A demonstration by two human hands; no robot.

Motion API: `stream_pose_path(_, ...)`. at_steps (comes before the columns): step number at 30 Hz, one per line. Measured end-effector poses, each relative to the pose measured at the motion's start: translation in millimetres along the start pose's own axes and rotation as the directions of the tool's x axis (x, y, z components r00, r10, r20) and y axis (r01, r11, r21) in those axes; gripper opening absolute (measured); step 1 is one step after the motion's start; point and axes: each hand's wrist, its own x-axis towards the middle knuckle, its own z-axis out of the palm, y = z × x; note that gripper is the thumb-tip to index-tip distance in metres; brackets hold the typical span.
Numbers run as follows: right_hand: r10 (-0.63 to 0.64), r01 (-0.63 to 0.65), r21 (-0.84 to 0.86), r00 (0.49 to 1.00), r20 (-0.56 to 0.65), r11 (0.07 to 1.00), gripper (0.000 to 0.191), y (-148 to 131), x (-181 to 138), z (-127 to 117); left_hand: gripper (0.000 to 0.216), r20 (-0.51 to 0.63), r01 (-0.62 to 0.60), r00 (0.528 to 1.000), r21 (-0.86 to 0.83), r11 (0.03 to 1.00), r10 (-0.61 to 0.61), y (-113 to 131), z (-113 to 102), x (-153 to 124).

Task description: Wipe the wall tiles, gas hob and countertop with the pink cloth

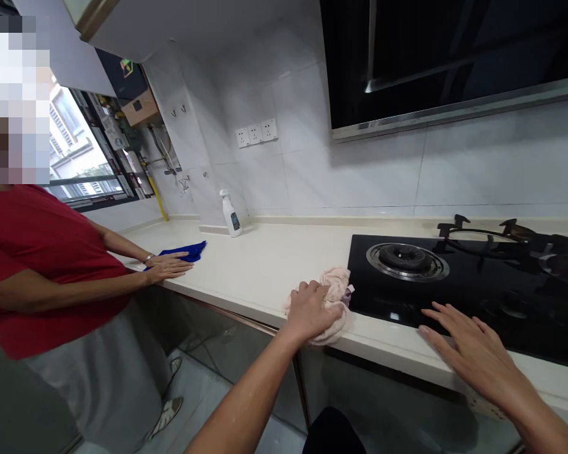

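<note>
My left hand (312,310) presses a pale pink cloth (336,282) onto the white countertop (260,271), close to its front edge. The bunched cloth lies against the left side of the black gas stove (388,299). My fingers curl over the cloth, and part of it is hidden beneath the palm. Over the stove's front edge, my right hand (473,343) is spread with its fingers apart and nothing in it. The near burner (407,260) sits beyond both hands, with no pan support on it.
A person in a red top (52,265) stands at the left, both hands on a blue cloth (194,251). A white spray bottle (231,215) stands near the wall. A black pan support (485,243) rests at the stove's back. The range hood (454,63) hangs above.
</note>
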Motion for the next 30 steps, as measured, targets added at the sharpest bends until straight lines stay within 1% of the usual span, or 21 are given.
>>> stream_pose_path(2, 0.001, -0.001, -0.001, 1.0, 0.003, 1.0, 0.079, 2, -1, -1, 0.049, -0.011, -0.013, 1.0, -0.018, 1.0, 0.012, 5, 0, -5)
stream_pose_path(4, -0.006, 0.006, -0.008, 1.0, 0.0, 1.0, 0.078, 5, -1, -1, 0.046, -0.009, -0.027, 1.0, -0.039, 0.999, 0.027, 3, -3, -9)
stream_pose_path(6, -0.021, 0.02, -0.017, 1.0, -0.006, 1.0, 0.076, 8, -2, 0, 0.041, 0.015, -0.046, 0.999, -0.058, 0.997, 0.047, -6, -8, -11)
stream_pose_path(8, -0.028, 0.028, -0.025, 1.0, -0.006, 0.999, 0.074, 11, -3, 0, 0.04, 0.052, -0.029, 0.998, -0.078, 0.997, 0.033, -21, -14, -8)
stream_pose_path(10, -0.022, 0.022, -0.028, 1.0, 0.004, 0.999, 0.073, 12, -4, -1, 0.043, 0.078, 0.04, 0.996, -0.093, 0.995, -0.033, -43, -18, 0)
stream_pose_path(13, -0.009, 0.009, -0.022, 1.0, 0.01, 1.0, 0.072, 11, -4, -4, 0.051, 0.056, 0.222, 0.974, -0.059, 0.973, -0.219, -85, -23, 16)
stream_pose_path(15, -0.003, 0.003, -0.007, 1.0, 0.008, 1.0, 0.074, 9, -4, -5, 0.056, 0.017, 0.333, 0.943, -0.015, 0.943, -0.333, -115, -26, 26)
stream_pose_path(18, 0.0, 0.0, 0.01, 1.0, 0.011, 1.0, 0.075, 5, -4, -6, 0.061, -0.029, 0.44, 0.898, 0.028, 0.898, -0.439, -156, -35, 32)
stream_pose_path(21, -0.015, 0.015, -0.01, 1.0, 0.007, 1.0, 0.075, 1, -3, -4, 0.063, -0.066, 0.532, 0.847, 0.061, 0.845, -0.528, -184, -46, 29)
stream_pose_path(23, -0.023, 0.023, -0.034, 1.0, -0.007, 0.999, 0.076, -1, -3, -2, 0.063, -0.083, 0.573, 0.819, 0.08, 0.816, -0.567, -194, -53, 25)
stream_pose_path(25, -0.034, 0.033, -0.055, 0.999, -0.018, 0.998, 0.076, -3, -2, 0, 0.064, -0.098, 0.592, 0.805, 0.098, 0.8, -0.585, -197, -56, 21)
stream_pose_path(27, -0.048, 0.046, -0.068, 0.999, -0.021, 0.997, 0.075, -6, -1, 1, 0.065, -0.111, 0.6, 0.8, 0.117, 0.792, -0.589, -194, -57, 18)
stream_pose_path(30, -0.066, 0.064, -0.075, 0.998, -0.024, 0.995, 0.074, -9, -1, 2, 0.068, -0.122, 0.604, 0.797, 0.142, 0.784, -0.592, -184, -55, 17)
